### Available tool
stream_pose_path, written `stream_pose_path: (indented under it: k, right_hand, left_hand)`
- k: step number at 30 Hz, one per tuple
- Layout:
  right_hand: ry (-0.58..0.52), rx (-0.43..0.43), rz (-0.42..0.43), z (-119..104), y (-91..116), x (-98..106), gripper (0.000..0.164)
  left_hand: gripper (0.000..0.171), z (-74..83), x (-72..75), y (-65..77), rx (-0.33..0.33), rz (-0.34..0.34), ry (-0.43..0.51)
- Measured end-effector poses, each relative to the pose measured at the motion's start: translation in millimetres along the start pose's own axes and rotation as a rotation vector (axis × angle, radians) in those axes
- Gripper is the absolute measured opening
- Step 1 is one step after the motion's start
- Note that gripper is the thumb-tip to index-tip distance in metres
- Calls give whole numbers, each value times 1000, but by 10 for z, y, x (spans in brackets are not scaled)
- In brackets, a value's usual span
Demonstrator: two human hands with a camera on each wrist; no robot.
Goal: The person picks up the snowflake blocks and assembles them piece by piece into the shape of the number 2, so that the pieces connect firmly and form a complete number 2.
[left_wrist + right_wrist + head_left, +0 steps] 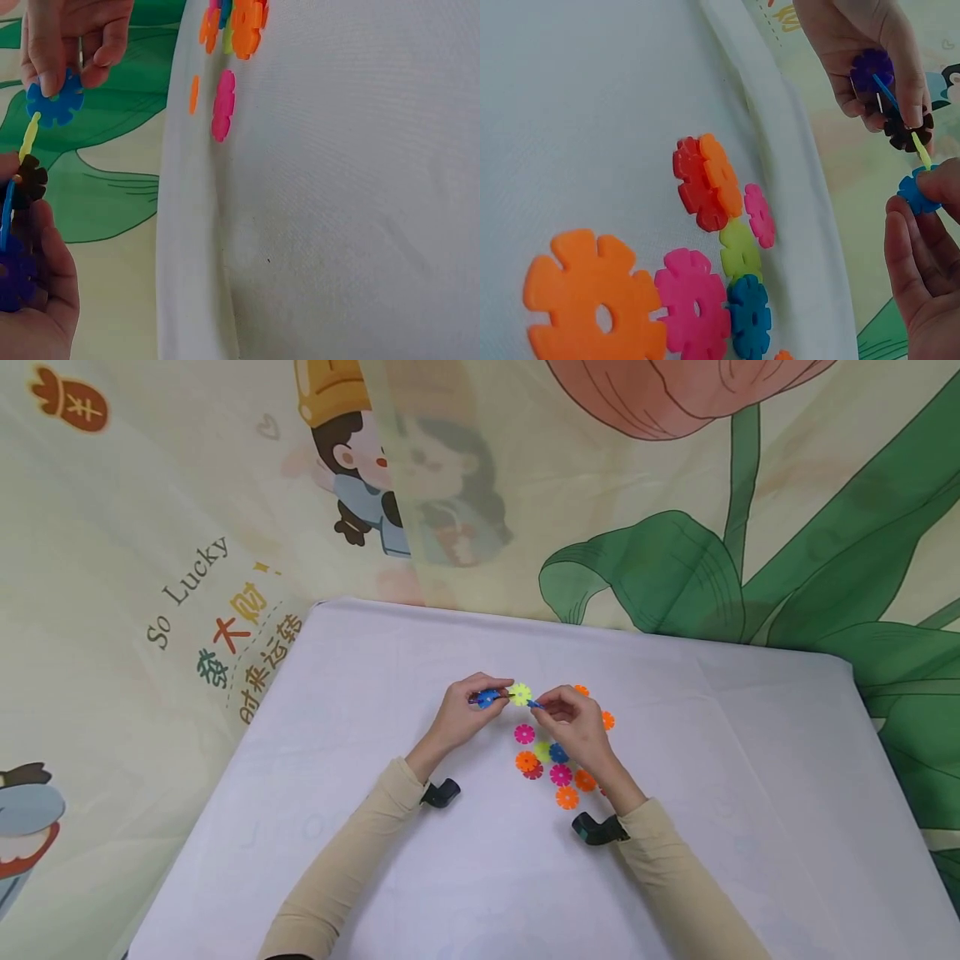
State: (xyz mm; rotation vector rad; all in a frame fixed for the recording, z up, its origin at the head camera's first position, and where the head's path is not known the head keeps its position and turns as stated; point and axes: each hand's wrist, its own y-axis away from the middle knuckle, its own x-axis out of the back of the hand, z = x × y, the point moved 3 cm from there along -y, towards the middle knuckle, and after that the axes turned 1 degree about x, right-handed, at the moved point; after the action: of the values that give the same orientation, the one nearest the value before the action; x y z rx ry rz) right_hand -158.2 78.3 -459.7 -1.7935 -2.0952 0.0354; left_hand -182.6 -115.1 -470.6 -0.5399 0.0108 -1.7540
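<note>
My left hand (463,712) grips a short chain of slotted flower-shaped discs above the table. In the right wrist view the chain shows a purple disc (870,69), a blue disc (886,90) seen edge-on, a dark brown or black disc (900,135) and a yellow disc (922,150) at its end. Opposite it, my right hand (573,727) pinches another blue disc (56,106) between thumb and fingers. That blue disc's edge meets the rim of the yellow one, the two standing crosswise. Fingers cover parts of the chain.
Loose discs lie on the white-covered table (360,693) below and beside my right hand, among them a pink disc (524,733), an orange disc (567,797) and a dark blue disc (558,752). Some overlap. A printed cloth (465,585) hangs behind the table's far edge.
</note>
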Motion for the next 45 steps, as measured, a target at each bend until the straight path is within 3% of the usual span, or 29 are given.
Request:
stream_pose_path:
  k: [6, 12, 18, 25, 27, 34, 39, 45]
  right_hand:
    - [27, 54, 14, -143, 51, -25, 11]
    - [48, 144, 52, -134, 94, -49, 10]
    - [86, 161, 58, -137, 134, -53, 10]
    - [95, 203, 74, -128, 128, -76, 10]
    - [97, 212, 81, -93, 115, -87, 10]
    - [122, 231, 93, 204, 59, -109, 13]
    - [132, 255, 76, 254, 58, -84, 13]
    - [152, 282, 37, 240, 56, -77, 15]
  left_hand:
    - [27, -3, 4, 1, 22, -27, 26]
    - [24, 2, -18, -12, 9, -47, 31]
    - [23, 11, -36, -36, -25, -97, 6]
    - [23, 7, -48, -29, -21, -93, -1]
    - [23, 36, -51, -26, -20, -92, 0]
    - [22, 384, -15, 17, -36, -93, 20]
    - [20, 399, -32, 21, -52, -97, 35]
    - [21, 303, -56, 33, -43, -93, 40]
